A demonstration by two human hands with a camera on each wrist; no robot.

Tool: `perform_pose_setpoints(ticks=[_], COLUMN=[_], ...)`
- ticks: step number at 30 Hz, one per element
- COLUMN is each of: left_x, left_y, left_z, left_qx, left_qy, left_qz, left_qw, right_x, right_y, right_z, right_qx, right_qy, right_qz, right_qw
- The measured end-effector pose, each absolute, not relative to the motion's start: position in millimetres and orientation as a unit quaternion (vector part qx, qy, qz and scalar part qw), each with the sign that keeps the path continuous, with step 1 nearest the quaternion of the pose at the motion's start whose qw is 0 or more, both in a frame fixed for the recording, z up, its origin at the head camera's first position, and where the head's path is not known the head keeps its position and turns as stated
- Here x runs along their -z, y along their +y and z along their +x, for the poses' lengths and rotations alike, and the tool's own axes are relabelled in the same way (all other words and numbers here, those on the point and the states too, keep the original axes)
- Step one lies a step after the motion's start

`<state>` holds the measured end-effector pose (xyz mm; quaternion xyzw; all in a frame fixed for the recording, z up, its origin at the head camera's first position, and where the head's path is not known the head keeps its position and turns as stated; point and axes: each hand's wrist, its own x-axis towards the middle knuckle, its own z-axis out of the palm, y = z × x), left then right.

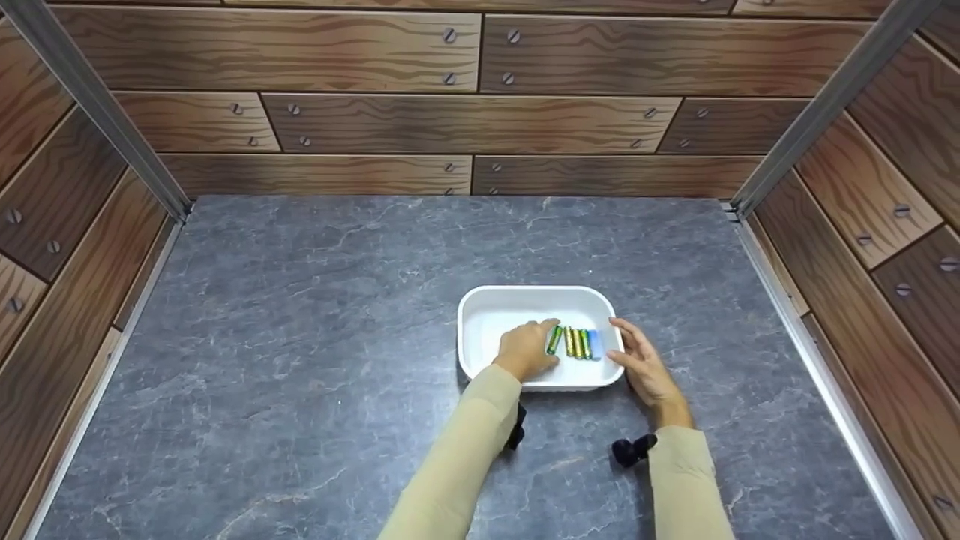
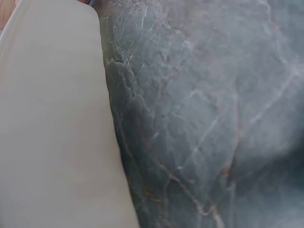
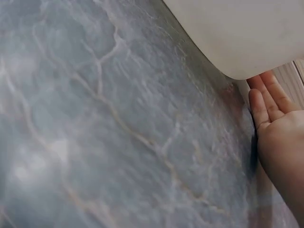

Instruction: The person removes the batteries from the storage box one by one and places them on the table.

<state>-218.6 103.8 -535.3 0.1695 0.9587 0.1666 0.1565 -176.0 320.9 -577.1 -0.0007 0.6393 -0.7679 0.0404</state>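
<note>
A white tray with rounded corners stands on the grey marbled tabletop. Inside it my left hand pinches a green-and-gold battery between thumb and fingertips, near its two ends. Just to the right lies a row of several similar batteries, side by side, with a blue strip-like object at the row's right end. My right hand rests against the tray's right side, fingers and thumb extended at the rim. In the right wrist view its fingers look straight beside the tray wall.
Wood-patterned panels enclose the tabletop at the back and both sides. Metal posts rise at the back corners. A black device sticks out from the right sleeve. The tray's pale outer wall fills the left wrist view's left side.
</note>
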Motion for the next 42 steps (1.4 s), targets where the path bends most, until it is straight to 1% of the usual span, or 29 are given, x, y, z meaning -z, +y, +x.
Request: perform_pose_setpoints(ticks=[7,23,29,36,42], left_x=[534,533,527,520,514], left_y=[103,98,96,86,75], left_z=[-221,-222,-222,-218,-212], left_qx=[-0.137,-0.138,-0.144,-0.169,-0.188], left_qy=[0.962,0.964,0.964,0.959,0.955], left_qz=[0.178,0.167,0.179,0.205,0.22], left_qw=[0.153,0.153,0.132,0.096,0.062], right_x=[579,579,579,580,580], right_y=[318,319,321,325,324], right_z=[-176,-173,-173,-173,-174], right_qx=[0.776,0.77,0.766,0.771,0.771], right_qy=[0.628,0.635,0.639,0.632,0.633], right_qz=[0.003,-0.01,0.009,-0.02,-0.022], right_qw=[0.05,0.06,0.067,0.07,0.066])
